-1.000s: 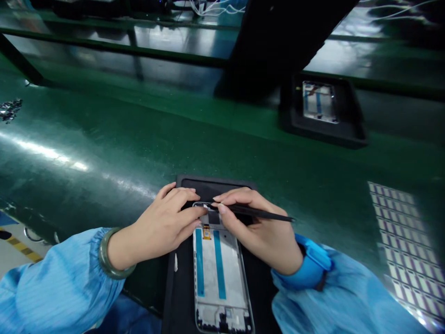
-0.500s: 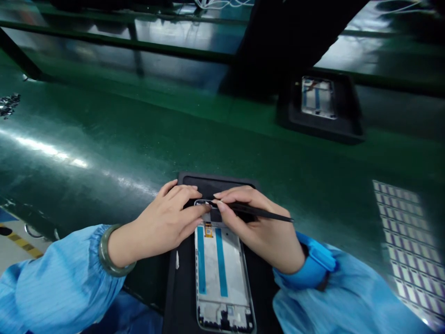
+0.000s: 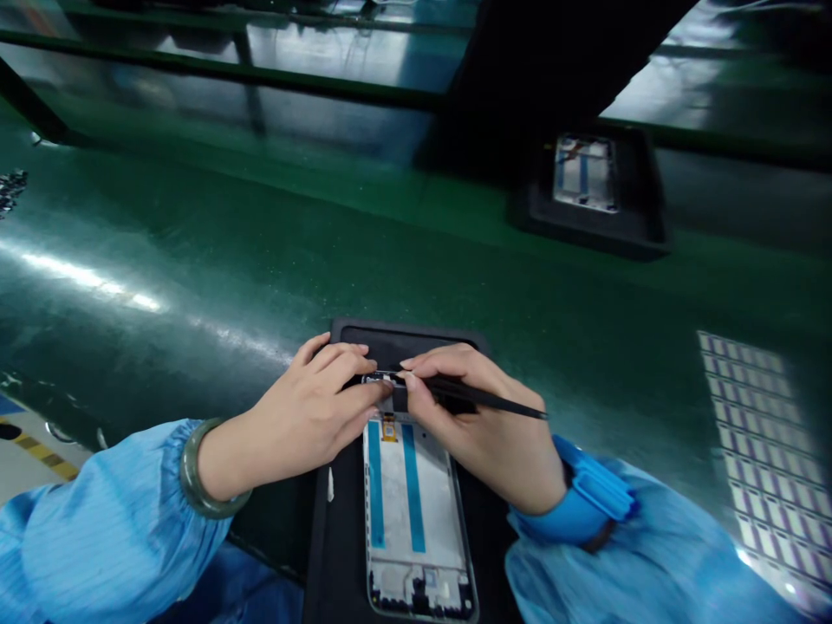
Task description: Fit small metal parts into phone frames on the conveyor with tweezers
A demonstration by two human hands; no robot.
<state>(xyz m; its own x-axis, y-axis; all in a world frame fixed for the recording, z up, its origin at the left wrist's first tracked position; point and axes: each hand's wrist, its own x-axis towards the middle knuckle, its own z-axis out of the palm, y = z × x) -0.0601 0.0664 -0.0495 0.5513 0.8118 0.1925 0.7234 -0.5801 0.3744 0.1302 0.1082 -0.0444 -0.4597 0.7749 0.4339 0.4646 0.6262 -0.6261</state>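
Note:
An opened phone frame (image 3: 434,507) with two blue strips and an orange flex connector (image 3: 389,430) lies in a black tray (image 3: 338,537). My left hand (image 3: 318,399) holds the frame at its upper left, bent fingers pressing near the top edge. In my right hand (image 3: 484,425) is a pair of black tweezers (image 3: 497,399), pinched between thumb and fingers. The tips point at the frame's top edge, beside my left fingertips. Whatever small part lies at the tips is hidden by my fingers.
Farther back to the right, a second black tray (image 3: 594,227) holds another phone frame (image 3: 583,173). A sheet of small rectangular pieces (image 3: 767,451) lies on the right of the green table (image 3: 260,234). Small dark shiny parts (image 3: 9,192) sit at the far left. A white scrap (image 3: 330,484) lies beside the frame.
Both hands stay at the frame's top edge with hardly any movement; the tweezers are still in my right hand. The view has shifted slightly.

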